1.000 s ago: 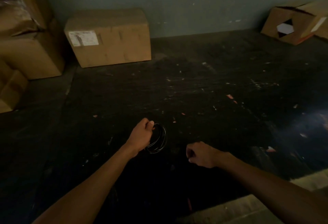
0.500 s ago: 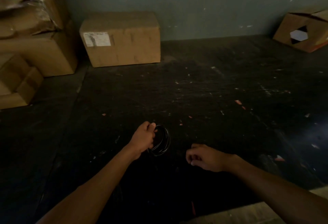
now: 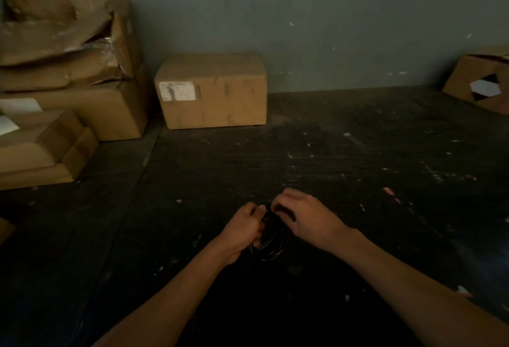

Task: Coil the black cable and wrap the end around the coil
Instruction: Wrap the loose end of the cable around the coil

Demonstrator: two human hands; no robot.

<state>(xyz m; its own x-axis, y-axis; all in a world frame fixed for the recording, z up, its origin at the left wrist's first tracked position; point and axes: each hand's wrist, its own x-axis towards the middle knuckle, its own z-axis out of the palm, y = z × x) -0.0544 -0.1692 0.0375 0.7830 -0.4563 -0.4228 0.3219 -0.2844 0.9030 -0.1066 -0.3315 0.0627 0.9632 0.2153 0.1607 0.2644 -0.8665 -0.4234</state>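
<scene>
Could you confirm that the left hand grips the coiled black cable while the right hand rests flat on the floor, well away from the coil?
Not quite. In the head view the left hand does grip the coiled black cable, but the right hand is not on the floor: it is raised at the top of the coil, its fingers curled there.

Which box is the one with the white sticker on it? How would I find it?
Look along the grey-green wall at the back of the dark floor. Just right of the messy pile of boxes in the left corner, one closed cardboard box stands by itself against the wall. It alone has a neat shut top and a white label on its front, upper left.
</scene>
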